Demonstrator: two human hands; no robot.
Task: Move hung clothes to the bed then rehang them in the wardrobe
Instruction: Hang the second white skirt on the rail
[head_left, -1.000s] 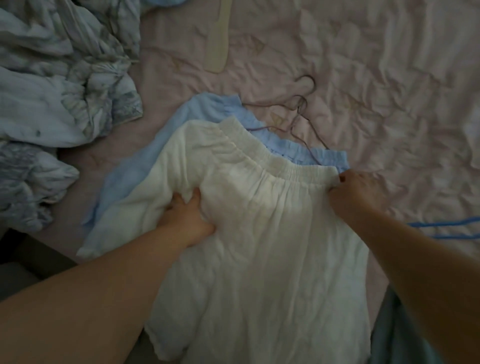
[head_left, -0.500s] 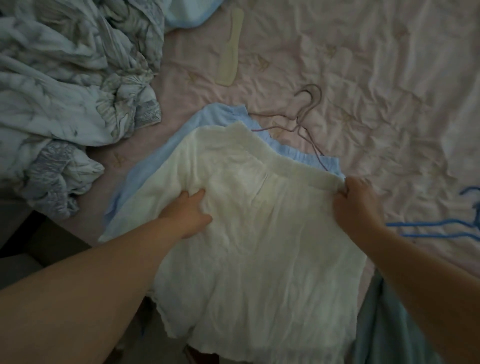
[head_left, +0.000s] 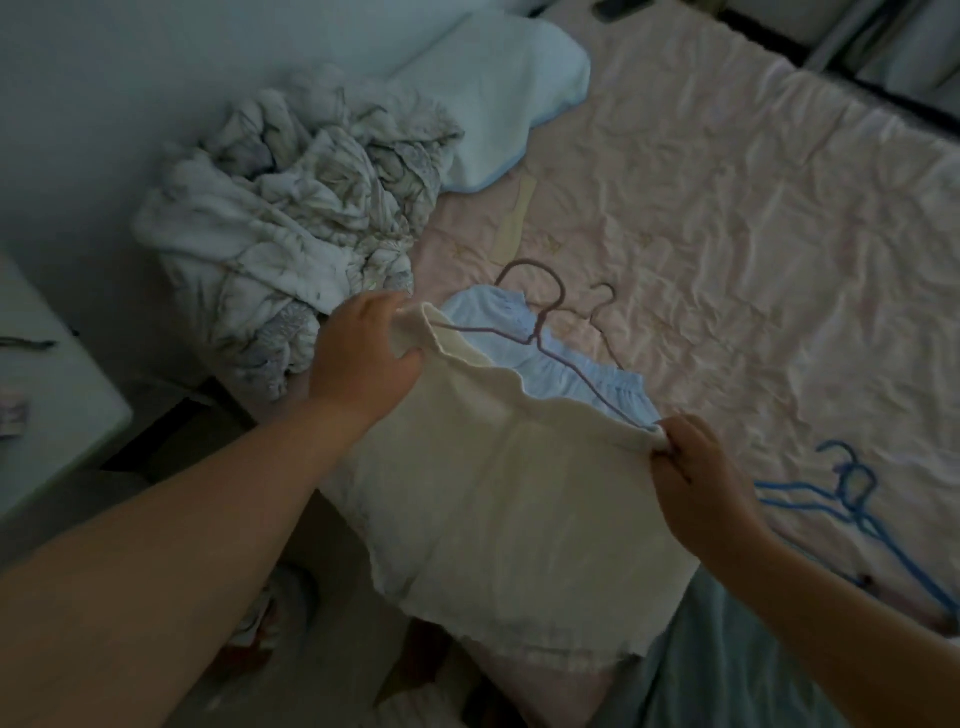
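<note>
Both hands grip the elastic waistband of the white garment, one at each end. The left hand has its fingers curled over the waistband's left corner, thumb underneath; the right hand pinches the right corner between thumb and fingertips. The band is stretched between them and lifted slightly off the bed; the lower cloth hangs over the bed edge toward the floor.

Directly beneath lies a light blue garment, its gathered waistband showing just beyond the white one. A thin dark wire hanger rests across the blue cloth — one arm runs down to the right hand and appears to pass into or under the white waistband there. Whether it is threaded through the white garment cannot be told. A second thin hook lies just beside it.

Further out: two blue hangers on the pink sheet to the right, a crumpled patterned quilt and pale blue pillow to the left.

Risks, as judged — lifting may snag the hanger arm and drag the blue garment along. The right pinch is shallow and could slip under tension. The hanging hem may brush the floor.
</note>
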